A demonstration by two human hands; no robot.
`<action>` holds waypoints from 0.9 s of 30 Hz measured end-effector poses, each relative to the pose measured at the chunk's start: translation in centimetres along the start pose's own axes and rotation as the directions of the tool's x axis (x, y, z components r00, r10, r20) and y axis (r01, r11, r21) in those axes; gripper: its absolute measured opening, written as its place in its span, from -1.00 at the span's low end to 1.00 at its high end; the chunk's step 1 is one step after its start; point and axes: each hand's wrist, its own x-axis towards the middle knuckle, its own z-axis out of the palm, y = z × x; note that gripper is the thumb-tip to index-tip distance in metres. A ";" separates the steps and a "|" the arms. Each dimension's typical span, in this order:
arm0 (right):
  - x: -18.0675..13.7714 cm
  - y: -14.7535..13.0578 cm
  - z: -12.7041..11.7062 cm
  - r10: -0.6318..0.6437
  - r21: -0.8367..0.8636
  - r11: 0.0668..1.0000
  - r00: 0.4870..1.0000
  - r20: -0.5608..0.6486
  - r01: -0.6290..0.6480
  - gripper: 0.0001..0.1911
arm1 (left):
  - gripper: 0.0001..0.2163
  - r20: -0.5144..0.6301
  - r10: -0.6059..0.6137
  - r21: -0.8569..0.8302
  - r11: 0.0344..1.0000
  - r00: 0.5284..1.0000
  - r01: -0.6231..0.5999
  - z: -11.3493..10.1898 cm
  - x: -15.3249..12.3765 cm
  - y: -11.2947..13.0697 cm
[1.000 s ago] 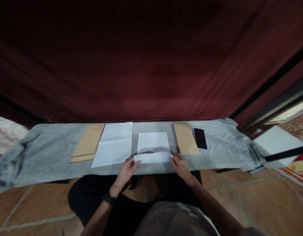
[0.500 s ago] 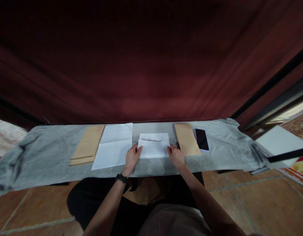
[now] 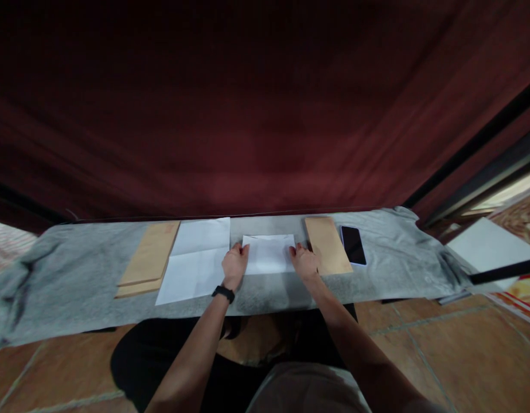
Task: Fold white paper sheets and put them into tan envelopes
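Note:
A folded sheet of white paper (image 3: 268, 256) lies on the grey cloth in front of me, its near part folded up nearly to the far edge. My left hand (image 3: 235, 265) pinches the paper's left side between thumb and curled fingers. On the opposite side, my right hand (image 3: 304, 262) grips the right edge in the same way. Left of my left hand are creased white sheets (image 3: 196, 269), spread flat. A brown envelope (image 3: 328, 245) lies just beyond my right hand, close to its fingers.
More brown envelopes (image 3: 148, 255) are stacked at the left. A phone (image 3: 353, 245) with a dark screen rests right of the single envelope. Grey cloth (image 3: 398, 258) covers the narrow table, and a dark red panel (image 3: 265, 143) rises behind it.
The paper's near flap has moved away from me, up to near the far edge, narrowing the strip seen behind it. Both hands have moved slightly forward with it.

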 end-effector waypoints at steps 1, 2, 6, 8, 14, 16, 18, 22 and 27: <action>0.2 -0.1 0.0 0.004 0.000 1.000 1.000 0.000 -0.004 -0.57 | -0.64 -0.001 -0.006 0.006 1.000 1.000 0.006 0.0 0.2 0.2; 0.3 -0.2 0.0 0.008 -0.001 1.000 1.000 0.001 -0.008 -0.57 | -0.64 -0.002 -0.009 0.012 1.000 1.000 0.009 0.1 0.3 0.4; 0.2 -0.5 0.0 0.019 -0.009 1.000 1.000 -0.007 -0.019 -0.58 | -0.65 -0.007 -0.009 0.041 0.999 1.000 0.009 0.4 0.7 0.8; -0.3 -0.6 -0.1 -0.008 -0.015 1.000 0.999 -0.050 0.007 -0.56 | -0.65 -0.009 -0.004 0.056 0.998 1.000 0.005 0.7 0.8 0.9; -1.6 -2.1 0.9 -0.306 0.055 0.945 0.931 -0.198 0.322 -0.47 | -0.62 -0.003 -0.003 0.092 0.996 1.000 0.003 1.2 0.8 0.9; -1.9 -2.7 1.7 -0.400 0.075 0.904 0.893 -0.207 0.422 -0.47 | -0.62 -0.008 0.000 0.100 0.995 1.000 0.001 1.3 0.7 0.9; -2.2 -3.0 2.7 -0.427 0.084 0.889 0.881 -0.205 0.451 -0.48 | -0.62 -0.014 0.003 0.108 0.994 1.000 -0.001 1.5 0.6 0.9; -2.6 -2.9 4.4 -0.404 0.086 0.900 0.893 -0.200 0.427 -0.49 | -0.62 -0.030 0.009 0.114 0.994 1.000 -0.005 1.6 0.3 0.9; -2.7 -2.5 5.0 -0.396 0.097 0.903 0.900 -0.185 0.417 -0.46 | -0.61 -0.040 -0.004 0.084 0.996 0.999 0.008 1.6 0.4 0.9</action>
